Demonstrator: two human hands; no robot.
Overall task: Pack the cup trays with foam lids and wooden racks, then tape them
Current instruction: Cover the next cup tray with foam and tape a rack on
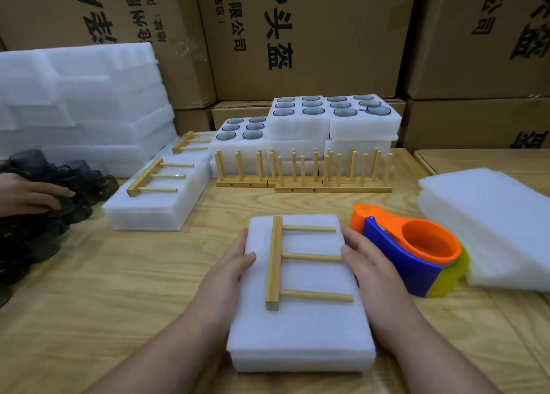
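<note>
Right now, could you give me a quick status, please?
Both hands clasp foam pack. Rack on top. Untaped. Tape dispenser beside right hand.

A white foam-lidded cup tray (300, 319) lay at the desk's (134, 289) near edge, a three-pegged wooden rack (275, 262) flat on top.

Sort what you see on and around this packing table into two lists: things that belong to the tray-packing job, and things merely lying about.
Belongs to the job:
- foam-lidded tray between left hand and right hand
- wooden rack lying on it
- tape dispenser
- upright racks
- open cup trays
- spare foam sheets

Lying about:
- cardboard boxes
- dark items under another person's hand
</note>
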